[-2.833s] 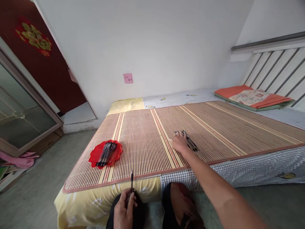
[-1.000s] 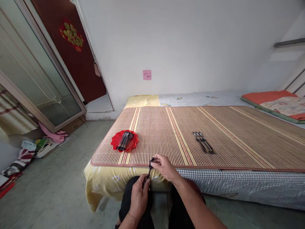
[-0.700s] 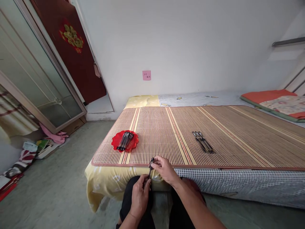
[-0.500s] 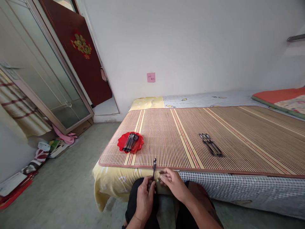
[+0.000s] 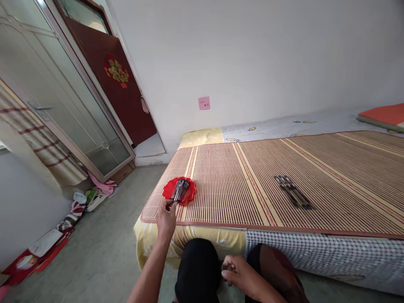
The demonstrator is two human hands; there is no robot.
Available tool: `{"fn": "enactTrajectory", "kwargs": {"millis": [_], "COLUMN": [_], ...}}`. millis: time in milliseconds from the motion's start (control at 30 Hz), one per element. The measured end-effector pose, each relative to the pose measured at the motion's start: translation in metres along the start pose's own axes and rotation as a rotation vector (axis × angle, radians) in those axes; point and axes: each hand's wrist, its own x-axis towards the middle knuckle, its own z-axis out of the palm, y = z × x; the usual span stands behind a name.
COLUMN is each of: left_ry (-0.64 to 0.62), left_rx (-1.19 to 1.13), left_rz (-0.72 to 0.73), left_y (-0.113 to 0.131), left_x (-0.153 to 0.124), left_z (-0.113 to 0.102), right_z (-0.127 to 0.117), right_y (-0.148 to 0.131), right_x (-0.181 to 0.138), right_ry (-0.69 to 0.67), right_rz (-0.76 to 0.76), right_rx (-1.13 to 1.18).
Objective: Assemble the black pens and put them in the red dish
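A red scalloped plate (image 5: 167, 190) lies on the striped mat with several dark pens (image 5: 181, 189) bunched in it. At the plate's near rim, my left hand (image 5: 166, 216) pinches the near end of a pen that rests against the bunch. My right hand (image 5: 238, 271) hovers between my knees, past the bed's front edge, with its fingers curled in; whatever they hold, if anything, is hidden. Farther right on the mat lies a second group of pens (image 5: 293, 192), side by side and away from both hands.
The striped mat (image 5: 221, 185) covers the bed, over a yellow and checked sheet (image 5: 299, 248). Folded orange bedding (image 5: 383, 114) sits at the far right. A pink note (image 5: 203, 103) is stuck to the wall. Clothes and papers (image 5: 47, 242) lie along the floor at left.
My left hand has carried the pen from the bed's front edge left and forward to the red plate. My right hand has drawn back toward my knees. The view has shifted slightly left.
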Motion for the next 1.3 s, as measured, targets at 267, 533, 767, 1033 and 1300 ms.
{"fn": "enactTrajectory", "kwargs": {"millis": [267,533,767,1033,1300], "left_ry": [-0.096,-0.165,-0.167,-0.094,-0.677], "left_rx": [0.260,0.381,0.346,0.093,-0.563], "left_rz": [-0.003,0.003,0.034,0.129,-0.021], "left_y": [-0.012,-0.021,-0.022,-0.001,0.031], "left_x": [0.072,0.081,0.083,0.029,-0.166], "left_z": [0.025,0.042,0.045,0.028,0.075], "right_z": [0.000,0.001,-0.001,-0.001,0.003], "right_y": [0.012,0.015,0.016,0.014,0.012], "right_x": [0.004,0.007,0.003,0.001,0.010], "right_ry": [0.025,0.035,0.042,0.071,0.002], "right_rz": [0.025,0.052,0.032,0.028,0.048], "right_rx": [-0.181,-0.230,-0.225,-0.278,-0.337]}}
